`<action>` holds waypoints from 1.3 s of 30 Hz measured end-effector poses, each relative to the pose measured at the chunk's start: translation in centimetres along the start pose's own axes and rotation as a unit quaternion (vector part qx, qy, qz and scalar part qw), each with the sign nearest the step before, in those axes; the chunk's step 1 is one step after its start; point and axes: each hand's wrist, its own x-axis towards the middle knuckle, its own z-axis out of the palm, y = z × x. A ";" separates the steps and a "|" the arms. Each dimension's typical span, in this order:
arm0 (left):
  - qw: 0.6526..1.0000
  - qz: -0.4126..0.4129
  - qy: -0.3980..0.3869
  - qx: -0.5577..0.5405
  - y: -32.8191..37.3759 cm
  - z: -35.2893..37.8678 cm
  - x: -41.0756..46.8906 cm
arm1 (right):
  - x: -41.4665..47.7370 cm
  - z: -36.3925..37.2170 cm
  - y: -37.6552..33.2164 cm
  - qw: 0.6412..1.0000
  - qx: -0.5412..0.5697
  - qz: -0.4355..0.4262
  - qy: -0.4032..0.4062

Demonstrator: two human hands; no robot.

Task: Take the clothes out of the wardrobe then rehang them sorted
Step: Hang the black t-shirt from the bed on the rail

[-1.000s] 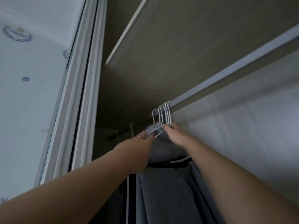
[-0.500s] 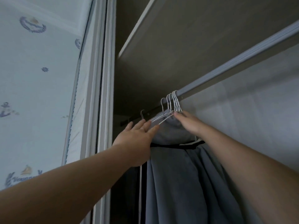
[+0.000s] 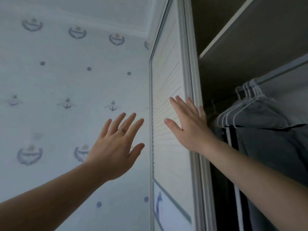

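**Open hands raised beside wardrobe as grey clothes hang on rail**

A person's two bare arms reach up and forward, both hands empty with fingers spread. The left hand, a thin ring on one finger, is held in front of pale wallpaper printed with blue anchors, laurel-wreath crests and small round dots. The right hand is held flat, palm away, against or just in front of the white ribbed panel of the wardrobe door; whether the palm actually touches the panel cannot be told. Its outer fingers lie over the door's white frame edge, at the border of the dark wardrobe opening.

Inside the wardrobe, at the right, a tight bunch of white wire hangers hooks over the hanging rail, which runs up toward the right edge under a dark shelf. Grey clothes hang from those hangers, pressed close together, with a darker garment showing a black-and-white stripe at their left side. The right forearm crosses in front of the lower part of the clothes. Neither hand touches the hangers or the fabric.

A blue shape, partly seen and blurred, marks the lower section of the door. No readable words, brand names or labels appear on the wallpaper, the door or the clothes.
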 end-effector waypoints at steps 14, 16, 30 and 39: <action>0.930 -0.301 -0.126 0.172 -16.9 -24.6 -47.1 | -20.1 10.6 -47.4 0.914 0.299 -0.178 -0.209; 0.904 -0.364 -0.131 0.180 -16.6 -28.1 -54.4 | -24.0 10.8 -53.9 0.888 0.340 -0.203 -0.233; 0.547 -0.762 -0.158 0.309 -5.5 -49.1 -90.4 | -50.8 5.4 -88.9 0.628 0.491 -0.388 -0.462; 0.350 -0.871 -0.138 0.318 -5.0 -57.9 -102.0 | -58.5 3.0 -107.1 0.517 0.462 -0.512 -0.508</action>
